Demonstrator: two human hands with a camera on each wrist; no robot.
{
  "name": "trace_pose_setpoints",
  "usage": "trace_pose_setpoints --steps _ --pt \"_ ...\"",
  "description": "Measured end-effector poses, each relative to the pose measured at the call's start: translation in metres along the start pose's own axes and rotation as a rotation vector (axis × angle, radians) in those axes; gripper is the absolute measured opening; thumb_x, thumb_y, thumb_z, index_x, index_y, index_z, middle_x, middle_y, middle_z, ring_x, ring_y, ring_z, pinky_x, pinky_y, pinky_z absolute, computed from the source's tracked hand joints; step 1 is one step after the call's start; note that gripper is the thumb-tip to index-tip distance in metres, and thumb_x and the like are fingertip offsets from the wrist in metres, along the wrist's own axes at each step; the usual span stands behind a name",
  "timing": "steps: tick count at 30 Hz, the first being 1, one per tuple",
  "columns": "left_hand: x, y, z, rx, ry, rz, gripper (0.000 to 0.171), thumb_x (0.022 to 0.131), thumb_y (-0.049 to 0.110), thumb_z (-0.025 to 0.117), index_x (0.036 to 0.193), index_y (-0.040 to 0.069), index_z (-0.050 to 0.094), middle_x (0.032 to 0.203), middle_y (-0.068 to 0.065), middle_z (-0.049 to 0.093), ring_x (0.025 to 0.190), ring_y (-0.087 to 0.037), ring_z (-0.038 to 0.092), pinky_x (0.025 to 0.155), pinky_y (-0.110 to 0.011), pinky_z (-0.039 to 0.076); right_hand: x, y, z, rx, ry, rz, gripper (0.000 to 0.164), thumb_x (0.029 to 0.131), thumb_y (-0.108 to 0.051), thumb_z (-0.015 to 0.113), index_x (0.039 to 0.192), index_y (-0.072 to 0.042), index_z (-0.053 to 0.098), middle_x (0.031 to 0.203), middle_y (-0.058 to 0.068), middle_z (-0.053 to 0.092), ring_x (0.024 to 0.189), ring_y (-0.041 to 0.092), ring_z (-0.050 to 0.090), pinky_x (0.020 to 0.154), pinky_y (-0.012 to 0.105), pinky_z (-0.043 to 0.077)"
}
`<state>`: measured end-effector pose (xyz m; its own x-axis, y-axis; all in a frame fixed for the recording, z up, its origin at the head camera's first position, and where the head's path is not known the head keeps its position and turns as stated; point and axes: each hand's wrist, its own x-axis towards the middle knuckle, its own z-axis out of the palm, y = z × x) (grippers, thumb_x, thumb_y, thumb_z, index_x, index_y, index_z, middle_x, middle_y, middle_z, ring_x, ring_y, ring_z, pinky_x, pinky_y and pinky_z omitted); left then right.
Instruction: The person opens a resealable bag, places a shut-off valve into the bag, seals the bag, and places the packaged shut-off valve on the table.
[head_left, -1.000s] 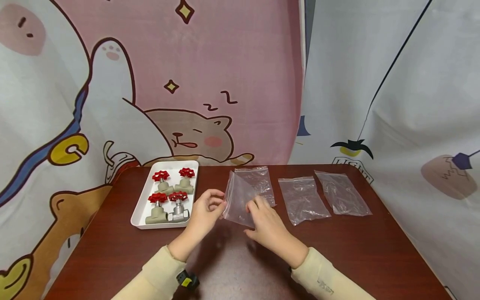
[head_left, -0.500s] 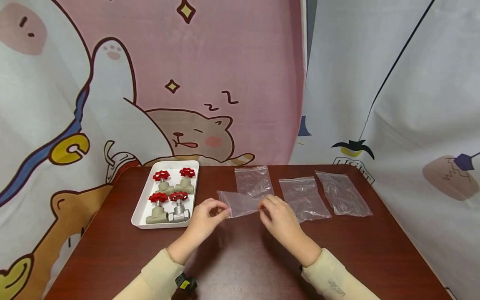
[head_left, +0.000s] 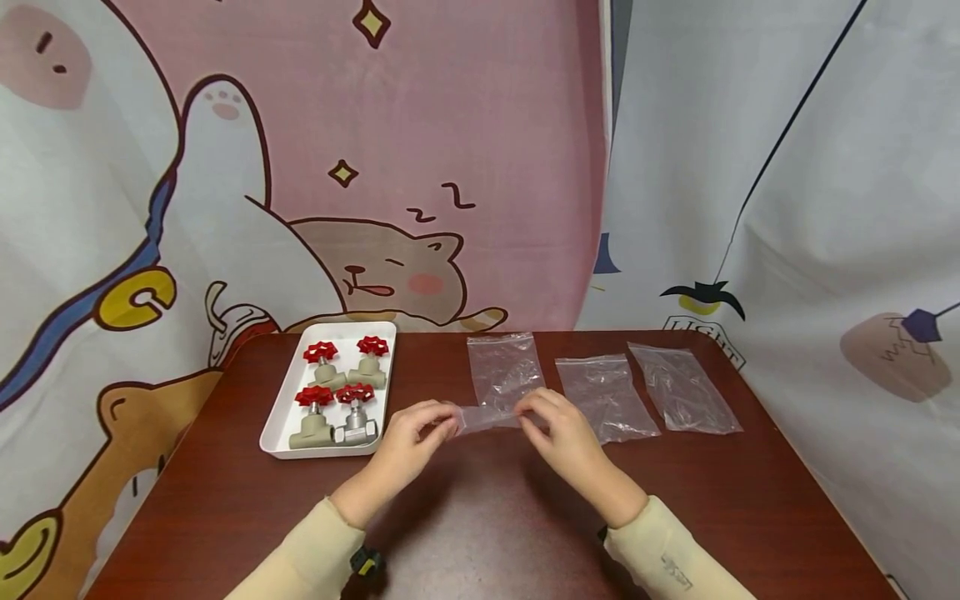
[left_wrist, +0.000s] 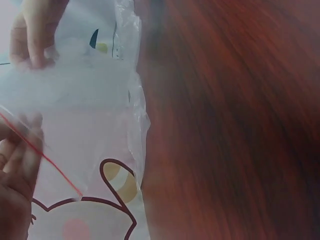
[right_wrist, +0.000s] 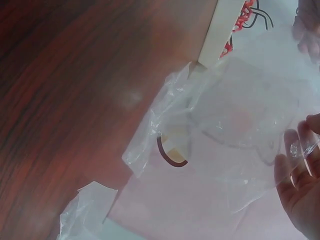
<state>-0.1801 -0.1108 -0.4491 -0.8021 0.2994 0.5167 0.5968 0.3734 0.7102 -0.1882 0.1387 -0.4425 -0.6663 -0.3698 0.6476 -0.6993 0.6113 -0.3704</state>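
A clear zip-lock bag (head_left: pixel 486 418) is stretched between both hands above the table, appearing as a narrow strip in the head view. My left hand (head_left: pixel 418 437) pinches its left end between thumb and fingers. At the other end, my right hand (head_left: pixel 566 442) pinches the plastic in the same way. A red line, the zip strip (left_wrist: pixel 47 159), crosses the bag beside the left hand in the left wrist view. The bag's film (right_wrist: pixel 235 145) fills much of the right wrist view, with the right-hand fingers (right_wrist: pixel 295 170) partly behind it.
Left of the hands, a white tray (head_left: pixel 276 425) holds several valves (head_left: pixel 313 429) with red handwheels. Behind and to the right, three more clear bags lie flat: one at the back (head_left: pixel 504 367), a middle bag (head_left: pixel 603 396) and a right bag (head_left: pixel 686 387). A printed curtain (head_left: pixel 480 167) stands behind the table.
The bag, first held up on a slant, was drawn out sideways and has now tipped so that it looks narrower. My right hand moved right and took the bag's other end; the left barely moved.
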Motion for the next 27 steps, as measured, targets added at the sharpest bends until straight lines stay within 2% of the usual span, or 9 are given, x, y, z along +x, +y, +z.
trace_pose_setpoints --steps 4,8,11,14,19,23,27 --pt "0.000 0.000 0.000 -0.046 -0.039 0.011 0.011 0.085 0.011 0.070 0.096 0.014 0.071 0.094 0.001 0.068 0.076 -0.007 0.063 0.064 -0.023 0.054 0.001 -0.001 0.000 0.054 0.000 -0.004 0.017 0.078 -0.002 0.073 0.088 -0.014 0.066 0.089 -0.007 0.063 0.089 0.010 0.060 0.077 0.026 0.049" --pt "0.001 0.000 -0.001 -0.040 -0.093 0.075 0.012 0.084 0.011 0.071 0.096 0.013 0.071 0.096 0.002 0.068 0.083 -0.006 0.063 0.068 -0.021 0.054 0.001 -0.003 -0.001 0.088 -0.002 -0.020 0.016 0.079 -0.002 0.072 0.089 -0.014 0.066 0.090 -0.006 0.063 0.089 0.010 0.060 0.079 0.024 0.048" --pt "0.001 -0.003 -0.001 -0.012 -0.118 0.130 0.022 0.085 0.010 0.070 0.106 0.014 0.070 0.102 0.003 0.068 0.091 -0.008 0.061 0.075 -0.021 0.053 0.002 -0.003 -0.001 0.097 0.004 -0.034 0.017 0.079 -0.001 0.072 0.089 -0.014 0.066 0.090 -0.005 0.063 0.088 0.011 0.060 0.078 0.023 0.048" --pt "0.001 -0.006 0.000 0.057 -0.115 0.167 0.041 0.082 0.016 0.074 0.121 0.016 0.063 0.115 0.003 0.065 0.103 -0.010 0.060 0.085 -0.026 0.052 0.002 -0.002 -0.001 0.099 0.004 -0.045 0.018 0.079 -0.001 0.073 0.090 -0.013 0.066 0.090 -0.004 0.064 0.088 0.012 0.060 0.078 0.024 0.048" --pt "0.002 -0.004 -0.003 0.144 -0.129 0.154 0.066 0.074 0.029 0.081 0.134 0.021 0.053 0.134 0.003 0.055 0.123 -0.016 0.050 0.101 -0.037 0.043 0.004 0.001 -0.003 0.044 -0.026 -0.040 0.022 0.078 -0.007 0.075 0.097 -0.013 0.068 0.097 -0.002 0.065 0.094 0.014 0.059 0.082 0.029 0.049" --pt "0.004 0.000 -0.007 0.149 -0.186 0.118 0.071 0.075 0.029 0.080 0.138 0.021 0.049 0.143 0.004 0.047 0.129 -0.016 0.043 0.104 -0.040 0.040 0.004 0.004 -0.003 -0.019 -0.038 -0.050 0.027 0.077 -0.010 0.077 0.103 -0.013 0.069 0.103 0.000 0.065 0.098 0.017 0.059 0.083 0.034 0.050" --pt "0.006 0.002 -0.011 0.159 -0.230 0.108 0.071 0.076 0.028 0.079 0.139 0.020 0.047 0.146 0.002 0.043 0.130 -0.016 0.041 0.105 -0.041 0.039 0.003 0.006 -0.002 -0.029 -0.035 -0.078 0.025 0.077 -0.011 0.077 0.102 -0.012 0.070 0.103 0.000 0.066 0.097 0.017 0.059 0.082 0.033 0.050"
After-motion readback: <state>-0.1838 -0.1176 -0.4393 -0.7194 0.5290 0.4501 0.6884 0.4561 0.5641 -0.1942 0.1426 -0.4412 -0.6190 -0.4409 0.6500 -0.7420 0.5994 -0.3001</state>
